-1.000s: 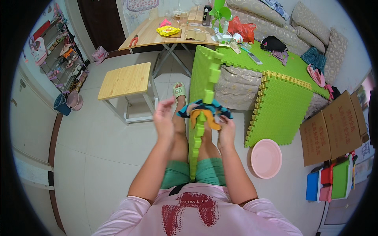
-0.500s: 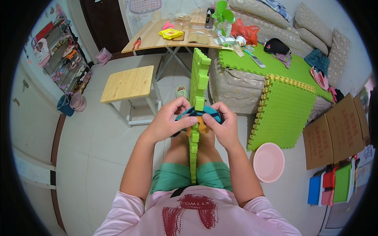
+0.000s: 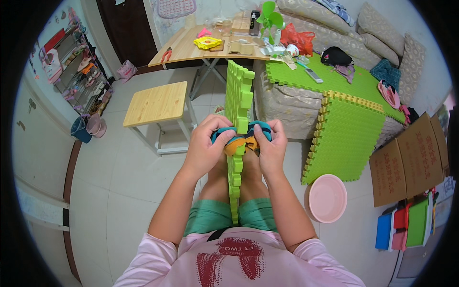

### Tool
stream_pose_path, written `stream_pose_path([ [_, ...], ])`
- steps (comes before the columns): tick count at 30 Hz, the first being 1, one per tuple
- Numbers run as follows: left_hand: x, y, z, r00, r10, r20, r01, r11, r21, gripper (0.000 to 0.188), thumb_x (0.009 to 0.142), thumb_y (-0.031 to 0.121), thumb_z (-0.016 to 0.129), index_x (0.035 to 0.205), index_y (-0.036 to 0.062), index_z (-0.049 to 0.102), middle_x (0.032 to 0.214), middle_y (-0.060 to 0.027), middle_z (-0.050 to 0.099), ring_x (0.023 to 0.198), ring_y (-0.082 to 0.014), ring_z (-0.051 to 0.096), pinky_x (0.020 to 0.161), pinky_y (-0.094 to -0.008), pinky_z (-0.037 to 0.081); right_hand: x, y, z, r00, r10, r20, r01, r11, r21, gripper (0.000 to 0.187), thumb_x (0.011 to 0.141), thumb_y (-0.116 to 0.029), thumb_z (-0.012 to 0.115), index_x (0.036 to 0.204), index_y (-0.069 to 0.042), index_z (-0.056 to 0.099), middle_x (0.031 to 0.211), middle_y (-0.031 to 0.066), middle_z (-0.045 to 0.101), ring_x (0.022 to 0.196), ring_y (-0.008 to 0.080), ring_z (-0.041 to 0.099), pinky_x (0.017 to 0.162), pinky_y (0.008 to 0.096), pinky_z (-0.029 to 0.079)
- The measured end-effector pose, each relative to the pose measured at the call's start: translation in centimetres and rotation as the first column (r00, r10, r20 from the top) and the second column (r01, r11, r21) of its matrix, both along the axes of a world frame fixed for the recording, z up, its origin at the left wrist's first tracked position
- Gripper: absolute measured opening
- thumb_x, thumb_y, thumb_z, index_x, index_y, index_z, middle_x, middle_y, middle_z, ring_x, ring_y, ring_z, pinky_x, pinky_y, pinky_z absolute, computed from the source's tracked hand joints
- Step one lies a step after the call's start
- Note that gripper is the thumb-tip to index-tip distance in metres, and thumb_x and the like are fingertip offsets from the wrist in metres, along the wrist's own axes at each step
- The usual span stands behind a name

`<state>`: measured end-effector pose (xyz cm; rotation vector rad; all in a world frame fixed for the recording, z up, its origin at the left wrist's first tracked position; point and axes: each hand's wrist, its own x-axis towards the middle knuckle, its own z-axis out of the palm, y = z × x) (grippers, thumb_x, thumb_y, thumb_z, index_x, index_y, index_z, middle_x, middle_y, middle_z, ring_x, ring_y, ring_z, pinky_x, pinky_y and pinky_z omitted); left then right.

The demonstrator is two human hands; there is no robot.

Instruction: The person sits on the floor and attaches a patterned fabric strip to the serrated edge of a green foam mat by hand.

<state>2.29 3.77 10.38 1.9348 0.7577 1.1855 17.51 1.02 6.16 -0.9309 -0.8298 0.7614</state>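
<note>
While green foam mat (image 3: 237,103) stands upright betw knees, L hand (image 3: 206,149) & R hand (image 3: 270,149) grip clamped on teal-orange piece (image 3: 241,138).

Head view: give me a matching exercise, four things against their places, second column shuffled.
Things:
1. Upright green foam puzzle mat
2. Round pink plastic basin
3. Small green desk fan
4. Low square wooden stool

Places:
A. On the floor at the person's right
B. On the long wooden table
C. Between the knees, gripped by both hands
D. On the floor at the person's left

Pairs: 1-C, 2-A, 3-B, 4-D
</note>
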Motion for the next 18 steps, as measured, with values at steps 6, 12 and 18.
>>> stream_pose_path([
  [6,0.5,1.2,-4.3,0.894,0.078,0.441,0.029,0.973,-0.23,0.006,0.087,0.004,0.053,0.086,-0.0011,0.053,0.089,-0.0068,0.058,0.078,-0.0109,0.053,0.075,-0.0235,0.043,-0.8,-1.1,1.8,0.966,0.193,0.171,-0.21,0.974,0.087,0.021,0.08,-0.006,0.065,0.093,-0.001,0.05,0.095,0.0068,0.058,0.084,0.0097,0.054,0.074,0.0221,0.043],
  [12,0.4,0.8,-3.3,0.936,0.036,0.35,0.051,0.97,-0.236,0.009,0.088,0.008,0.052,0.086,-0.0001,0.053,0.09,-0.0063,0.056,0.082,-0.0113,0.052,0.077,-0.0247,0.043,0.3,-0.5,0.0,0.925,-0.043,0.378,-0.026,0.984,0.175,0.015,0.072,0.0,0.063,0.071,0.002,0.049,0.102,0.0155,0.058,0.088,0.0162,0.057,0.077,0.0268,0.045],
  [18,-0.2,0.2,-2.3,0.995,-0.026,0.094,0.033,0.997,-0.069,0.018,0.086,0.016,0.057,0.078,-0.0004,0.054,0.103,-0.0071,0.047,0.085,-0.0101,0.048,0.076,-0.024,0.04,-0.3,-0.6,-0.1,0.977,0.047,0.209,-0.071,0.991,0.11,0.019,0.069,0.007,0.055,0.06,0.003,0.039,0.101,0.0172,0.058,0.085,0.0217,0.063,0.071,0.0285,0.049],
])
